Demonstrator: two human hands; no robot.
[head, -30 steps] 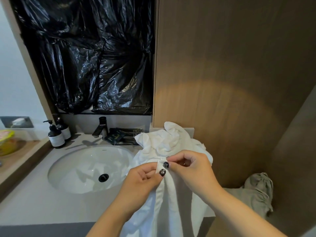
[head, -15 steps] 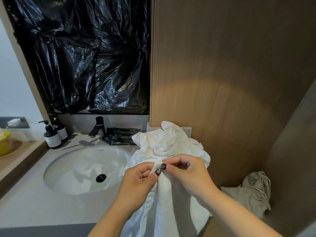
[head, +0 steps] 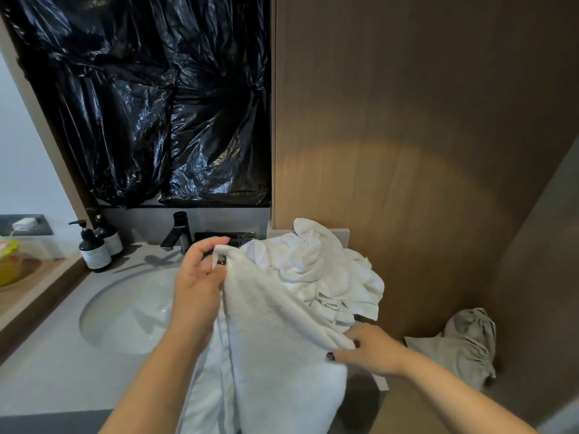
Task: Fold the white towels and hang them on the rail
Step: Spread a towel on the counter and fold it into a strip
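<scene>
Left hand [head: 195, 283] pinching white towel [head: 275, 333] corner, raised beside the sink [head: 125, 314]. Right hand [head: 372, 352] gripping the opposite edge, lower. Crumpled towels [head: 329, 270] heaped behind on the counter [head: 56, 364].

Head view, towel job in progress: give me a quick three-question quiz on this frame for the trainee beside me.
1. True or false: both hands pinch the white towel.
2. Which lies directly behind the held towel, by the wood panel? A) a crumpled pile of white towels B) the pump bottles C) the yellow container
3. Fill in: the left hand holds its corner over the ____.

Key
1. True: the right hand pinches the lower right corner, the left hand the upper one.
2. A.
3. Sink, near the faucet.
</scene>
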